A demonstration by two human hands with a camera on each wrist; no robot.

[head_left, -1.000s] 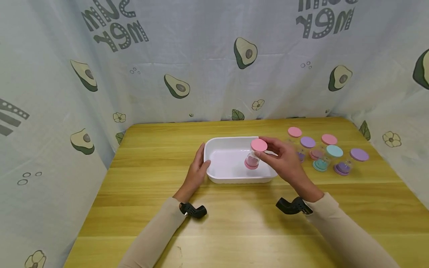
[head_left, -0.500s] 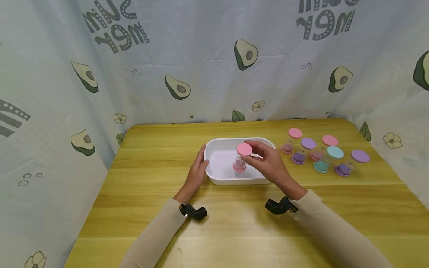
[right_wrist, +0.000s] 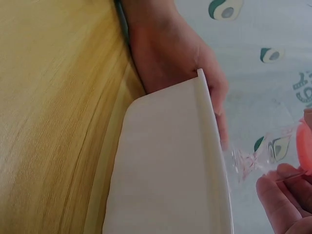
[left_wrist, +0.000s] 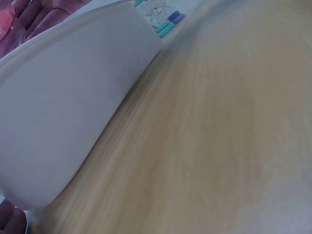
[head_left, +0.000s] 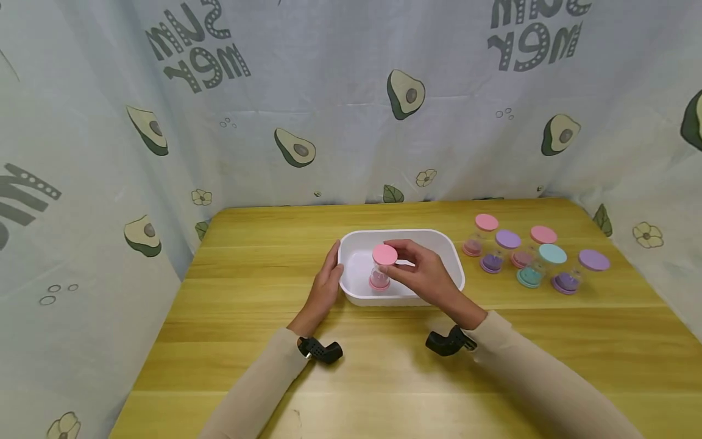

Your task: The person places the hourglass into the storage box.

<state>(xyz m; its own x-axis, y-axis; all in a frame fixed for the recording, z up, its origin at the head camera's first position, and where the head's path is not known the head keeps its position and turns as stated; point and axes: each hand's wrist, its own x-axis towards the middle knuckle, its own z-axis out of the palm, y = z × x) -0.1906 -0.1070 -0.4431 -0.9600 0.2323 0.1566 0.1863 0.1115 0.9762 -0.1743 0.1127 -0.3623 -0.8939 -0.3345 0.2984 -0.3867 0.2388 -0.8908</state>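
In the head view, my right hand [head_left: 425, 272] pinches a pink-capped sand timer [head_left: 379, 277] near its top cap. The timer is upright, over the inside of a white plastic tray [head_left: 408, 300]; whether its base touches the tray floor I cannot tell. At the tray's left end my left hand [head_left: 323, 286] grips the wall, thumb over the rim. The right wrist view shows that same left hand [right_wrist: 175, 58] around the tray end, and the timer's clear glass [right_wrist: 265, 151] above the rim. The tray's outer side [left_wrist: 73, 92] fills much of the left wrist view.
Several more sand timers stand right of the tray: pink ones [head_left: 485, 222] [head_left: 543, 235], purple ones [head_left: 507, 239] [head_left: 594, 260] and a teal one [head_left: 551, 253]. They stand on a wooden table [head_left: 263, 256]. Behind it hangs a curtain [head_left: 340, 122] printed with avocados.
My right hand has carried the pink sand timer leftward over the tray, from its right part toward the middle-left. The left hand keeps its grip on the tray's end.
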